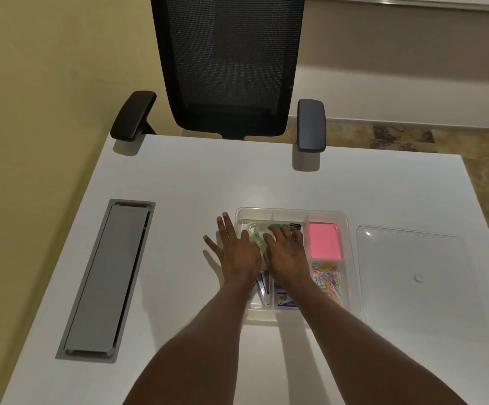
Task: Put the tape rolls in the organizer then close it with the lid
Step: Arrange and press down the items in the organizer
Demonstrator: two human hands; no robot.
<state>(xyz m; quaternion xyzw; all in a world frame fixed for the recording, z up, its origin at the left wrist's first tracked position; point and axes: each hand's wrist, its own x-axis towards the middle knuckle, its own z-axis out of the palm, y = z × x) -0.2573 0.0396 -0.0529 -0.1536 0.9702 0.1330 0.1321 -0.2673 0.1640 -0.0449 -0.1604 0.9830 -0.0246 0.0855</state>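
**Desk:** Where are the tape rolls against the organizer?

**Me:** I see the clear organizer on the white table, and the tape rolls look to lie in its far-left compartment, pale and partly hidden by my hands.

**Desk:** And your hands?

**Me:** My left hand lies over the organizer's left edge, fingers spread, gripping nothing. My right hand reaches into the organizer beside the tape, fingers curled down; I cannot tell if it grips anything.

**Desk:** The lid?

**Me:** The clear lid lies flat on the table just right of the organizer, so it is not yet closed.

**Desk:** Anything else inside?

**Me:** A pink notepad in the organizer's far-right compartment, coloured paper clips nearer me from it
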